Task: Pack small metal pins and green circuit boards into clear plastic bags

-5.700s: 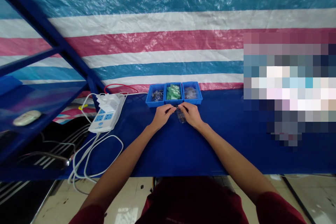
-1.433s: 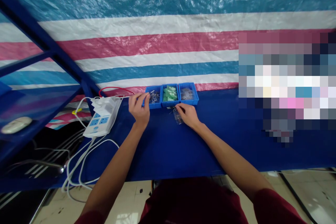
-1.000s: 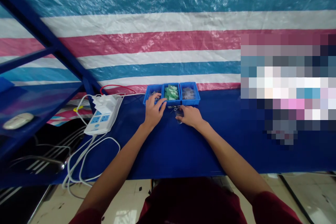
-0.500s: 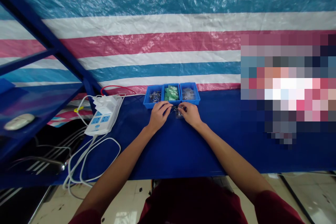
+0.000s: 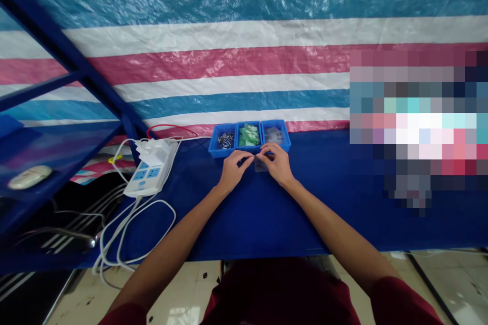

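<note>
My left hand [image 5: 233,168] and my right hand [image 5: 277,163] meet fingertip to fingertip just in front of three joined blue bins. Both are pinched around something too small to make out. A small clear plastic bag [image 5: 261,166] lies on the blue table beneath the fingers, partly covered by my right hand. The left bin [image 5: 217,152] holds several thin metal pieces [image 5: 226,140]. Green packets [image 5: 249,135] fill the middle bin, and clear plastic bags [image 5: 273,135] lie in the right one.
A white power strip [image 5: 147,179] with plugs and looped white cables [image 5: 121,233] sits on the table's left side. Farther left are a blue frame [image 5: 95,89] and a white mouse [image 5: 30,177] on a shelf. A pixelated area covers the right side.
The fingertips of both hands have come together; before, thin metal pieces showed in the gap between them. My left hand has shifted slightly right.
</note>
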`<state>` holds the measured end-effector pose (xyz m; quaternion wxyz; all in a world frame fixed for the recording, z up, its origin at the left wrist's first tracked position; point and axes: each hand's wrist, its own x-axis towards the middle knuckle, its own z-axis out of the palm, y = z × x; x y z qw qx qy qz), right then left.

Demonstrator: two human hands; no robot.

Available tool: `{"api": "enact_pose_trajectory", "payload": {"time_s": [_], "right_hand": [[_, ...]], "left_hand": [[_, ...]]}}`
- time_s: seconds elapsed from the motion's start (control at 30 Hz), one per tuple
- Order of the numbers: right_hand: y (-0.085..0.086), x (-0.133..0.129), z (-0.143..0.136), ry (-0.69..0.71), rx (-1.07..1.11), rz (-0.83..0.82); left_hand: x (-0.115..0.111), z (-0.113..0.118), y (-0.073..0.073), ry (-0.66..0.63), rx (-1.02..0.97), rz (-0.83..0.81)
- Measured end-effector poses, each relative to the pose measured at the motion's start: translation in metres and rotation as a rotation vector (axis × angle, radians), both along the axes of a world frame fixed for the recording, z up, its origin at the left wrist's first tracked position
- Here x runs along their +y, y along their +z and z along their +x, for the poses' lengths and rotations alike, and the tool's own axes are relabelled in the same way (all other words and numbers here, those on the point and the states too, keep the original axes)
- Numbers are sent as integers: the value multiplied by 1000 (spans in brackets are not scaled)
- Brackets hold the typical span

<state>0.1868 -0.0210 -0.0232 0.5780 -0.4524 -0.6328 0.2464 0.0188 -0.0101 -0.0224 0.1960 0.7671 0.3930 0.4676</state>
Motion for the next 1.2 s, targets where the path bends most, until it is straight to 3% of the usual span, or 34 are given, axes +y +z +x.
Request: {"api": "enact_pose_trajectory", "payload": {"time_s": [0.23, 0.4, 0.63, 0.97, 1.07, 1.2], "right_hand": [[2, -3, -3, -39, 30, -50], [1, -5, -5, -22, 81, -89], [-1, -5, -4, 61, 62, -94], [-1, -4, 0, 73, -128, 57], [-3, -1, 0, 36, -172, 59], [-1, -2, 0, 35, -216, 49]], "left_hand": [[0, 3, -1, -23, -94, -205], [3, 4, -6, -118, -218, -382], [0, 5, 3, -196, -380, -485], [7, 3, 1, -227, -555, -545], [8, -1, 1, -235, -448, -514], [7, -3, 0, -136, -267, -362]]}}
